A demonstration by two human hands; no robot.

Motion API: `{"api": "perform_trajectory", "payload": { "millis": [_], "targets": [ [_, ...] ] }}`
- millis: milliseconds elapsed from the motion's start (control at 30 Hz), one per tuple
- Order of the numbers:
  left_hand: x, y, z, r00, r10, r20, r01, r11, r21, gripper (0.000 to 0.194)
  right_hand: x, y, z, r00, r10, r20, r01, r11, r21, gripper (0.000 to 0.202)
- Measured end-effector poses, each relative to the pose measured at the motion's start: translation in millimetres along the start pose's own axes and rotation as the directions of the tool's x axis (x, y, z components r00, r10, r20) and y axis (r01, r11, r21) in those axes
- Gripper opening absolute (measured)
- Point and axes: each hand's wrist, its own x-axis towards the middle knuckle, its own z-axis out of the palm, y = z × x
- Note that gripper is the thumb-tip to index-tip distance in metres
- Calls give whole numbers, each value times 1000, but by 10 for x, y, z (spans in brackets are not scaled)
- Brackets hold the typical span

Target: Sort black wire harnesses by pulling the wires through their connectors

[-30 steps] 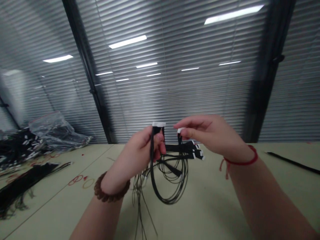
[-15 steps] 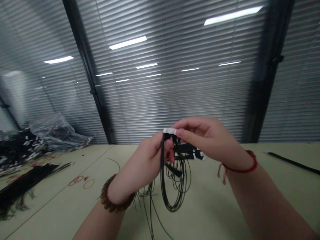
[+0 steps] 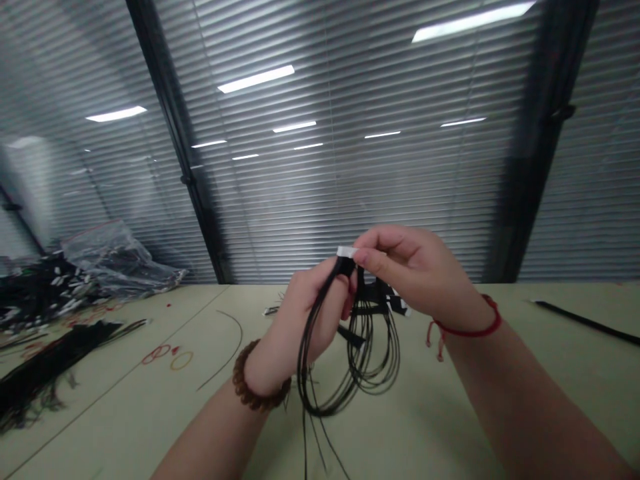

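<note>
Between both hands hangs a looped bundle of thin black cables (image 3: 303,373), topped by a white connector (image 3: 346,252) with black tape below it. My right hand (image 3: 417,267), red string on its wrist, pinches the connector's right end between thumb and fingers. My left hand (image 3: 305,320), a brown bead bracelet at its wrist, is closed round the cables just under the connector; its fingertips are partly hidden. Beyond the hands, more black taped cable ends with white tips (image 3: 400,307) show over the pale green table (image 3: 440,413).
At the left are a clear plastic bag (image 3: 125,260), a heap of black cables with white connectors (image 3: 30,293), a flat black bundle (image 3: 60,353) and red and yellow rubber bands (image 3: 181,361). A black cable (image 3: 585,321) lies at right. Blinds stand behind.
The cable loops have spread wider, one swinging left and another showing at right. The white connector has tilted and moved slightly up and right. My left hand has shifted right.
</note>
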Motion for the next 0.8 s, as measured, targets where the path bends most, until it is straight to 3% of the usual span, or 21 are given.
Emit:
{"api": "perform_trajectory", "payload": {
  "millis": [67,167,233,333,433,533,600,633,700,733,800],
  "targets": [
    [53,-44,7,997,-82,0,82,996,34,23,-10,-30,-21,997,16,-69,-15,1000,13,17],
    [97,-216,9,973,-200,119,192,978,77,22,-43,-50,-182,964,17,-265,-12,1000,22,15],
    [56,-404,16,939,-274,207,258,961,104,25,-71,-35,-357,910,-10,-415,22,999,25,14],
    [-119,-725,13,854,-404,329,357,914,195,28,-97,19,-591,817,-32,-576,71,996,45,14],
    [-327,-983,-75,755,-509,415,419,860,292,28,-90,69,-663,797,-2,-604,64,995,81,13],
    [-459,-1122,-289,669,-569,479,445,822,355,26,-83,64,-597,826,18,-563,49,993,103,13],
    [-504,-1137,-470,634,-585,506,440,811,386,24,-103,22,-534,842,16,-539,50,993,108,13],
    [-522,-1121,-552,636,-581,508,430,813,393,22,-120,-9,-504,852,18,-523,46,993,108,13],
    [-556,-1044,-653,679,-542,495,395,839,375,11,-156,-81,-444,880,30,-474,21,995,101,13],
    [-576,-990,-655,711,-508,487,374,859,349,19,-166,-118,-409,899,43,-436,-2,996,94,14],
    [-623,-866,-536,753,-418,508,331,908,256,57,-150,-183,-328,939,80,-335,-59,996,72,18]
  ]
}}
